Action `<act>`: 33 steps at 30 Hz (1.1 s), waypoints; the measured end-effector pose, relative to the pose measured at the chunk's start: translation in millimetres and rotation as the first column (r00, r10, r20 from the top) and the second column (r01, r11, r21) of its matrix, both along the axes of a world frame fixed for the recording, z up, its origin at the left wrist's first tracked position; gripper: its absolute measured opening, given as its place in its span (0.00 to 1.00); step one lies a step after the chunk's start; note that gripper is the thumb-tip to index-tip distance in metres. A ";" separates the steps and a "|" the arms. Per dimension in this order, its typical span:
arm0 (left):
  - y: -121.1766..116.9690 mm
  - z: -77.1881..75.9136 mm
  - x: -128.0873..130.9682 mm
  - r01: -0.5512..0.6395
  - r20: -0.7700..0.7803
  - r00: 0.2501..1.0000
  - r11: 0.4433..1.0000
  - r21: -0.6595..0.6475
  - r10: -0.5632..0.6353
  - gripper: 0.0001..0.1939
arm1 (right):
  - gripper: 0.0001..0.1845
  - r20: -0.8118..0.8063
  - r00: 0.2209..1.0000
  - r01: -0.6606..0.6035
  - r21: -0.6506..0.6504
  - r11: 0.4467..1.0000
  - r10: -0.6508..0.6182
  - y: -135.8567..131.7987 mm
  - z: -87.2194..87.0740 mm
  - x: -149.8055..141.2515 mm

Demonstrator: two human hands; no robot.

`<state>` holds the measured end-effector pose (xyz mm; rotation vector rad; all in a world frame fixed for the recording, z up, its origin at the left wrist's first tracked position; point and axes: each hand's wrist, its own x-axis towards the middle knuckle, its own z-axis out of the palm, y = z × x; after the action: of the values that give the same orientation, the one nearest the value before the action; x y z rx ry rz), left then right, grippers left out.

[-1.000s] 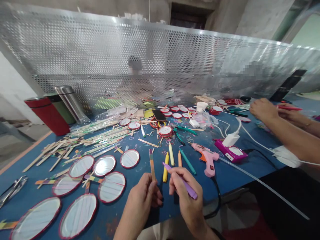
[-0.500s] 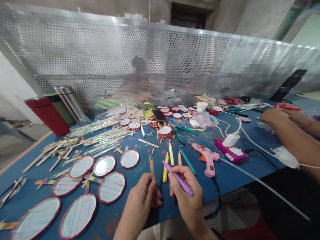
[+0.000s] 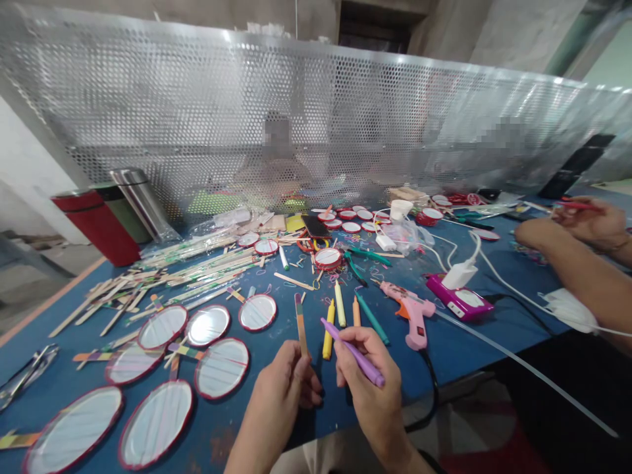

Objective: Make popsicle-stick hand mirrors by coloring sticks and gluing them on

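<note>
Between the fingers of my left hand (image 3: 289, 382) a wooden craft stick (image 3: 301, 324) stands upright, coloured in purple, green and orange bands. My right hand (image 3: 370, 378) grips a purple marker (image 3: 359, 359), its tip pointing up and left near the stick but apart from it. Just beyond my hands lie a yellow marker (image 3: 328, 329), a pale yellow marker (image 3: 340, 304), an orange marker (image 3: 356, 311) and a teal marker (image 3: 374, 319). To my left are several round red-rimmed discs, one of them a disc (image 3: 222, 367) with a coloured stick attached.
A pink glue gun (image 3: 411, 313) lies right of the markers, near a purple power strip (image 3: 459, 299). Loose craft sticks (image 3: 197, 276) and bottles, including a red bottle (image 3: 96, 227), are at the left. A co-worker's arm (image 3: 567, 263) reaches in from the right, before a perforated metal screen (image 3: 316, 118).
My hands keep hold of the stick and the purple marker, whose back end has dipped slightly left. At the right, the co-worker's hands have shifted right.
</note>
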<state>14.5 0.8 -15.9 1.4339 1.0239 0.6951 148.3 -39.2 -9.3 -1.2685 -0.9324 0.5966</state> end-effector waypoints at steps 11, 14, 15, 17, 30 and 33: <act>0.7 -1.7 0.5 -0.016 0.009 1.000 1.000 -0.022 0.016 0.14 | 0.09 0.038 0.999 -0.011 -0.003 1.000 0.011 -0.5 -6.6 0.6; 0.8 -3.2 0.3 -0.014 0.023 1.000 1.000 -0.027 0.015 0.15 | 0.09 0.048 0.999 -0.014 -0.004 1.000 0.014 0.0 -6.1 0.7; 0.9 -3.5 0.2 -0.014 0.026 1.000 1.000 -0.026 0.014 0.15 | 0.09 0.049 0.999 -0.015 -0.008 1.000 0.016 0.1 -5.7 0.6; 1.1 -4.0 0.1 -0.008 0.023 1.000 1.000 -0.024 0.009 0.15 | 0.09 0.054 0.998 -0.012 -0.013 1.000 0.013 0.1 -5.1 0.4; 0.8 -5.0 0.5 0.001 -0.004 1.000 1.000 0.024 -0.001 0.15 | 0.09 0.074 0.997 -0.030 0.009 0.999 0.030 0.8 -8.2 0.9; 0.9 -4.6 -0.2 0.011 -0.007 1.000 0.999 0.033 -0.011 0.14 | 0.09 0.086 0.996 -0.034 0.018 0.999 0.032 0.3 -8.7 1.5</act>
<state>14.3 1.7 -20.5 1.4704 1.0133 0.7030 149.8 -38.9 -18.0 -1.2714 -1.0293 0.5615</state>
